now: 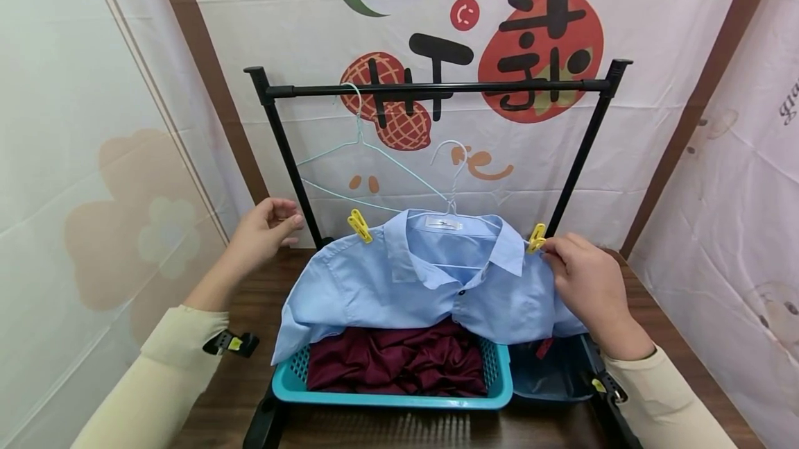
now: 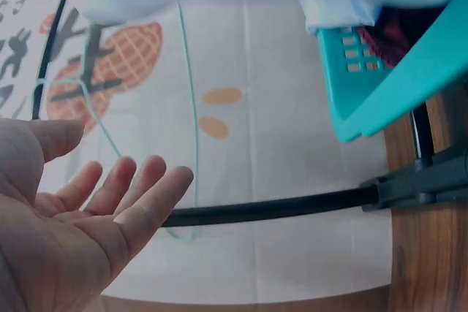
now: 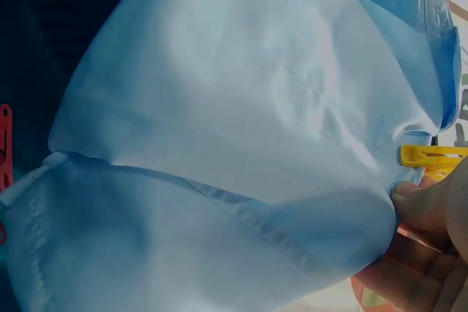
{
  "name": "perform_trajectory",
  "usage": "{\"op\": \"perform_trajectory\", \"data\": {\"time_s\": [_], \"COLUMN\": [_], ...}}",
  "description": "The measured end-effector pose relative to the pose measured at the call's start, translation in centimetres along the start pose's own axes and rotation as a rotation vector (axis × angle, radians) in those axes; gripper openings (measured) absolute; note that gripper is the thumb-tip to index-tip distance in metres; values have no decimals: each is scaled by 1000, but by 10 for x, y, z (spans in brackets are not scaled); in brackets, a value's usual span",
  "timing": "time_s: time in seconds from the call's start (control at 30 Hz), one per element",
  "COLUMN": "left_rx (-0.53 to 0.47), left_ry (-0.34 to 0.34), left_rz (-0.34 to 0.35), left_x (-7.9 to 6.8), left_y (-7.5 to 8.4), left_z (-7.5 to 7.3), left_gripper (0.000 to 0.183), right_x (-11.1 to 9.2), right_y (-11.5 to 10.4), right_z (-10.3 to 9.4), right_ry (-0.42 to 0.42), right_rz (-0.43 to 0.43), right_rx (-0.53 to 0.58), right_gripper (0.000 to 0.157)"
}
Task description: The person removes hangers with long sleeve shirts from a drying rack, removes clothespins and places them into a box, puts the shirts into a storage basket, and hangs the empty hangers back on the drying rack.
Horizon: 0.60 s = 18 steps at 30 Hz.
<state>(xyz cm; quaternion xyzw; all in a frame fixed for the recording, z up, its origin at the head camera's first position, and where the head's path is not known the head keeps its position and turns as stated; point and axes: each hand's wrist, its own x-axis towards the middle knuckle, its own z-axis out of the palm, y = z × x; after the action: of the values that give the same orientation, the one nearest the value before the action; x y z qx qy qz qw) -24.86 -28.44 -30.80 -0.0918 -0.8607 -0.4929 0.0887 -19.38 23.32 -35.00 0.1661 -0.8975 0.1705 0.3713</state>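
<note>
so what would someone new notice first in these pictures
Probably the light blue collared shirt in the middle, on a pale wire hanger, with a yellow plastic clothespin either side of its collar. Below it, crumpled maroon cloth lies in a turquoise plastic basket; bold black lettering marks the white fabric backdrop behind.

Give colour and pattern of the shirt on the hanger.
The shirt is plain light blue; the head view shows it best.

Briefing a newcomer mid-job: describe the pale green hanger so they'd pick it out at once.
Find the black rack, then its top bar. Toward the left, the pale green hanger hooks over that bar, unlike the white hanger inside the blue shirt.
</note>
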Motion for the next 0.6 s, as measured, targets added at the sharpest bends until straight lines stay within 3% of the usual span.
{"op": "perform_trajectory", "data": {"time_s": [0.27,0.6], "left_rx": [-38,113], "left_ry": [-82,-91], "left_rz": [86,155], "left_x": [-33,-57], "left_y": [14,19], "left_z": [6,24], "left_gripper": [43,36], "right_x": [-1,-3], "right_y": [1,0], "right_z": [0,2], "right_ry": [15,28], "right_rz": [-12,-39], "right_rx": [7,7], "right_gripper": [13,14]}}
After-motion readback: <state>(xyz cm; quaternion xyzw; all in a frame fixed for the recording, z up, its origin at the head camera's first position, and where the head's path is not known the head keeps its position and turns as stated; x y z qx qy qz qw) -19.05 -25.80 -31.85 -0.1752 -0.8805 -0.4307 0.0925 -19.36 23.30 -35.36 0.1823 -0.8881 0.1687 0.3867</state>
